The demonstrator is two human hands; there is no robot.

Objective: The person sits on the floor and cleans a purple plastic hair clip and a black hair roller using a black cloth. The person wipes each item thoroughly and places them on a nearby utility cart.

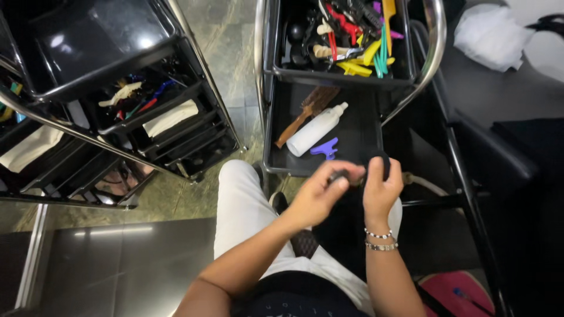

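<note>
My left hand (320, 191) and my right hand (382, 188) meet just in front of a black trolley tray (276, 158). Both hold a small black object (376, 166); the right hand's fingers wrap its dark rounded end, the left pinches the other end. What the object is cannot be told. My right wrist wears two beaded bracelets (380, 240). On the tray behind the hands lie a white spray bottle (315, 130), a purple hair clip (326, 149) and a brown brush (305, 114).
The trolley's upper tray (338, 77) holds several coloured clips and combs. A second black trolley (117, 88) with drawers stands at left. A black chair (499, 158) is at right, a white cloth (490, 35) beyond it, a pink bag (458, 293) at bottom right.
</note>
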